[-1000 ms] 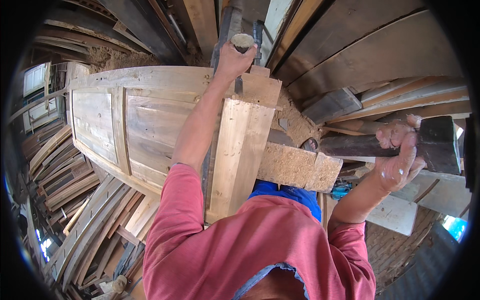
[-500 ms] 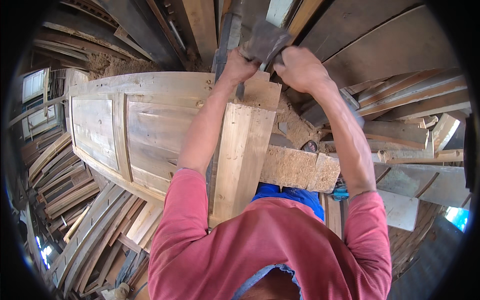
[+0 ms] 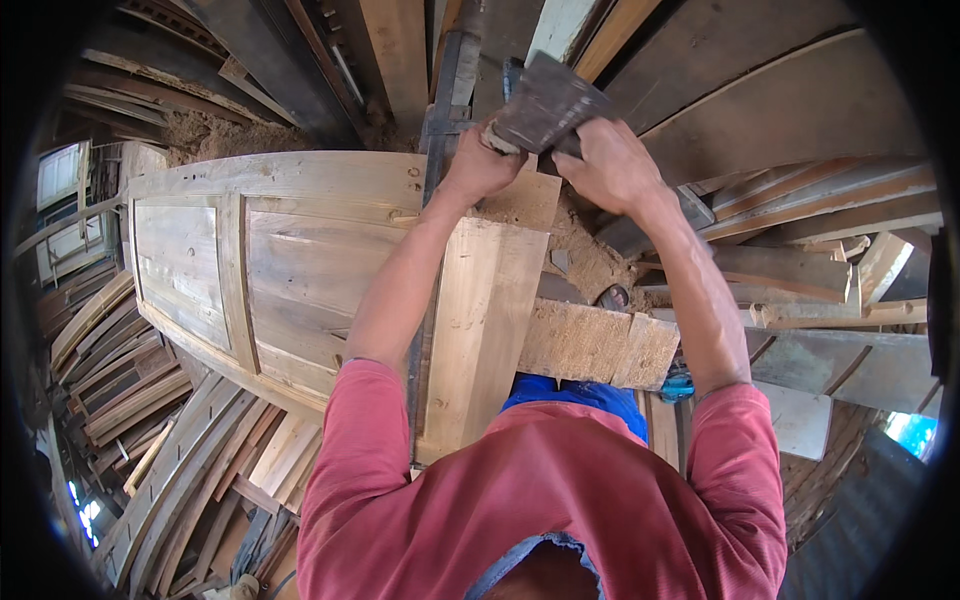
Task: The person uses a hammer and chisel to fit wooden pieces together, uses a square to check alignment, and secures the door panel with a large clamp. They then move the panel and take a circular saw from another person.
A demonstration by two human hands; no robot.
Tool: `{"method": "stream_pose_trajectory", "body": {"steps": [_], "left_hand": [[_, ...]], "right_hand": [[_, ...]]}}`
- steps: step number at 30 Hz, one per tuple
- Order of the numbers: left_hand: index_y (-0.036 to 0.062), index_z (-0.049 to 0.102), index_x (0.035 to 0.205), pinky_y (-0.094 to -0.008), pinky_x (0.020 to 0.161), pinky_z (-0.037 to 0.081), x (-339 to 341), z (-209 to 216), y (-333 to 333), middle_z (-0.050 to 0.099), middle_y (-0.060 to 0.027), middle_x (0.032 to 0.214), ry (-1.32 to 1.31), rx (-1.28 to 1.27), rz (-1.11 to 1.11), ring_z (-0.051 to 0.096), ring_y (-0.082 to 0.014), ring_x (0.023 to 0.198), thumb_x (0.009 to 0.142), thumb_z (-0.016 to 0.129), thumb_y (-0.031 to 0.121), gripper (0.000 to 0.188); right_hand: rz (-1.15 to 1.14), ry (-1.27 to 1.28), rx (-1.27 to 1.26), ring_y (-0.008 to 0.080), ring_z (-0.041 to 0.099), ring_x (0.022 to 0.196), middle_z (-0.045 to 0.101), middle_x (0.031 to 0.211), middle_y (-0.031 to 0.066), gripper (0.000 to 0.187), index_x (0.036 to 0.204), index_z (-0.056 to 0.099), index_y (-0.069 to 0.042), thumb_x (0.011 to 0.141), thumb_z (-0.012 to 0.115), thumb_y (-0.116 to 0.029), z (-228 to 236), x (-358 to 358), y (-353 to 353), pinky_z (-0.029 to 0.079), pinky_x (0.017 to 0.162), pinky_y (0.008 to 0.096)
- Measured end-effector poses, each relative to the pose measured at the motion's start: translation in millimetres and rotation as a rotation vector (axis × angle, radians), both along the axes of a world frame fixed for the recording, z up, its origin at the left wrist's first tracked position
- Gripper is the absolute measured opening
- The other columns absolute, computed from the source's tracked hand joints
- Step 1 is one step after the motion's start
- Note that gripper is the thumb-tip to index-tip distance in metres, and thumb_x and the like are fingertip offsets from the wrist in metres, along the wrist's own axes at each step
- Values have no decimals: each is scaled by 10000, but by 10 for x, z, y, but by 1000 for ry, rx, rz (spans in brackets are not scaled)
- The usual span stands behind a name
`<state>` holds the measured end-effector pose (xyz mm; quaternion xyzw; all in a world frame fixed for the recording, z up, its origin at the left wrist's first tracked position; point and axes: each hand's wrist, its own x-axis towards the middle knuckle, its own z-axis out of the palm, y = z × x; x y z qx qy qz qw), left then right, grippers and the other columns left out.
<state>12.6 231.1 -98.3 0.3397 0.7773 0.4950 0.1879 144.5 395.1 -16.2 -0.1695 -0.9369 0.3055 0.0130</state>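
Observation:
A dark, block-headed mallet (image 3: 552, 104) is up at the far end of the work, with my right hand (image 3: 612, 165) closed at its near side; its handle is mostly hidden by the fingers. Close on its left, my left hand (image 3: 480, 168) is closed around something that the mallet head and fingers largely cover; a pale rounded bit shows there. Both hands are above the far end of a panelled wooden door (image 3: 300, 180), beside a long metal bar clamp (image 3: 436, 130) that crosses it. A pale wide board (image 3: 485, 310) lies along the clamp's right side.
A sawdust-covered plank (image 3: 575, 340) spans in front of my blue-clad legs. Sawdust (image 3: 590, 235) lies to the right of the door's end. Large dark boards (image 3: 760, 95) lean at the far right. Stacked timber (image 3: 130, 400) fills the left side.
The mallet head has shifted slightly down and to the right, and shows less blur. Both hands have dropped a little with it. The door and clamp look unchanged.

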Motion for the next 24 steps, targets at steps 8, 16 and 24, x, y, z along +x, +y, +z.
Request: {"method": "stream_pose_trajectory", "body": {"steps": [8, 16, 24], "left_hand": [[22, 664, 1164, -370, 938, 524, -26, 393, 587, 727, -177, 1057, -94, -401, -163, 699, -311, 1023, 851, 741, 321, 440], [31, 675, 1158, -376, 925, 527, -13, -396, 707, 739, -156, 1021, -108, -410, -319, 702, -315, 1005, 829, 730, 314, 437], [41, 670, 1146, -402, 946, 522, 263, -242, 691, 717, -210, 1074, -15, -487, -447, 671, -379, 1056, 797, 700, 245, 405]], "right_hand": [[-554, 80, -824, 151, 595, 582, 648, 702, 65, 179, 891, 684, 38, 878, 716, -137, 217, 920, -83, 468, 547, 310], [-980, 447, -709, 147, 578, 555, 620, 701, 68, 132, 937, 653, 30, 905, 700, -89, 104, 1771, 287, 472, 511, 283], [-1110, 882, -662, 142, 584, 589, 638, 754, 85, 117, 900, 675, 51, 913, 683, -66, -209, 1522, 440, 475, 493, 310]]}}
